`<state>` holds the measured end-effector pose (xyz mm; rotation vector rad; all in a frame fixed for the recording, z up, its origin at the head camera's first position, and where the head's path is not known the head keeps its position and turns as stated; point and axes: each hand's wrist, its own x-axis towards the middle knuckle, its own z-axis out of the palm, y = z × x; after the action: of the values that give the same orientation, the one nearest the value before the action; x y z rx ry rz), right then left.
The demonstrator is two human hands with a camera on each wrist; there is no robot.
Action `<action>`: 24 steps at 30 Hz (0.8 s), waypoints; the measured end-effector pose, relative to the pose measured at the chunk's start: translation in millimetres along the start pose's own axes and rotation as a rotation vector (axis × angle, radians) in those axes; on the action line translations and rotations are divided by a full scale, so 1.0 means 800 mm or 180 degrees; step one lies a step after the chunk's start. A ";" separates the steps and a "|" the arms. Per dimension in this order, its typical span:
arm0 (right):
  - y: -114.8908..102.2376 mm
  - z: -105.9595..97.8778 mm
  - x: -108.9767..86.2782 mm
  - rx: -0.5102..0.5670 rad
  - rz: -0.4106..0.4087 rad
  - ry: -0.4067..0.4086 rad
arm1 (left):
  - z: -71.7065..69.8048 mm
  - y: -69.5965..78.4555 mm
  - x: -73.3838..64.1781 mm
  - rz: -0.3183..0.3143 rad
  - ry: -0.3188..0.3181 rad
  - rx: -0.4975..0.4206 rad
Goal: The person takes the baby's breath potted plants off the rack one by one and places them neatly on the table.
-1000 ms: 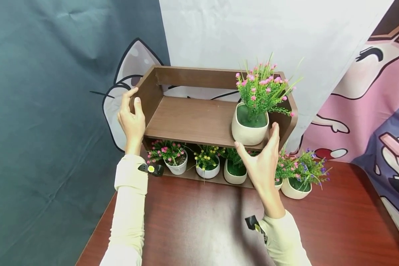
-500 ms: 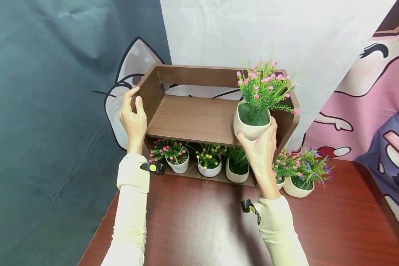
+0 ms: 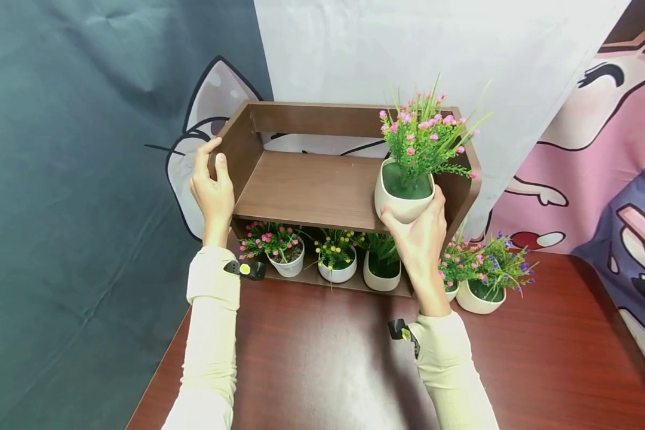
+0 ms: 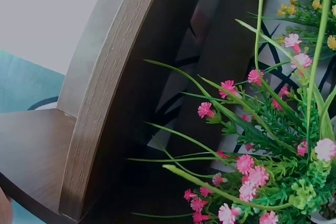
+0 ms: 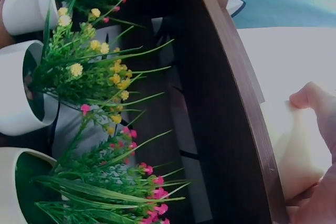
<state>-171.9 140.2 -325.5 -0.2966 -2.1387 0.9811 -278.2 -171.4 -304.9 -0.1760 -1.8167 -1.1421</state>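
Observation:
A white pot (image 3: 403,206) of artificial pink flowers (image 3: 424,128) stands at the right end of the upper board of a brown two-tier wooden shelf (image 3: 312,185). My right hand (image 3: 421,239) grips this pot from the front right, thumb on its front. In the right wrist view, thumb and fingers hold the pale pot (image 5: 294,150) above the board's edge. At the shelf's left end, my left hand (image 3: 213,188) holds the side panel (image 3: 240,149), thumb toward the inner side. The left wrist view barely catches that hand, at its lower left edge.
Below, the lower tier holds a pink-flowered pot (image 3: 287,263), a yellow-flowered pot (image 3: 337,269) and a green-leaved pot (image 3: 381,275). Two more flower pots, one with purple blooms (image 3: 481,298), stand right of the shelf on the red-brown table (image 3: 312,358). Printed curtains hang behind.
My right hand has moved up and in from beside the pot, and its fingers have closed on it. The pot keeps its place on the board. My left hand stays at the side panel.

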 end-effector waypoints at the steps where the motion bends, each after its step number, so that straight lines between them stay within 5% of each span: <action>1: 0.001 -0.001 0.001 -0.0004 -0.0002 0.0009 | 0.000 0.000 0.000 -0.0006 -0.0014 -0.0014; 12: 0.001 -0.006 -0.011 0.0113 -0.0152 0.0132 | 0.001 0.001 -0.001 -0.0056 0.0041 -0.0018; 20: -0.001 -0.019 -0.031 0.0284 -0.0108 0.0064 | -0.007 0.037 -0.005 -0.0097 0.0047 -0.0065; 24: 0.001 -0.026 -0.038 0.0391 -0.0143 0.0058 | -0.005 0.034 -0.003 -0.0044 0.0040 -0.0076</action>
<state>-136.2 137.7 -333.2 -0.1959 -2.0500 1.0746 -259.4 -158.6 -289.6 -0.1700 -1.7966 -1.1724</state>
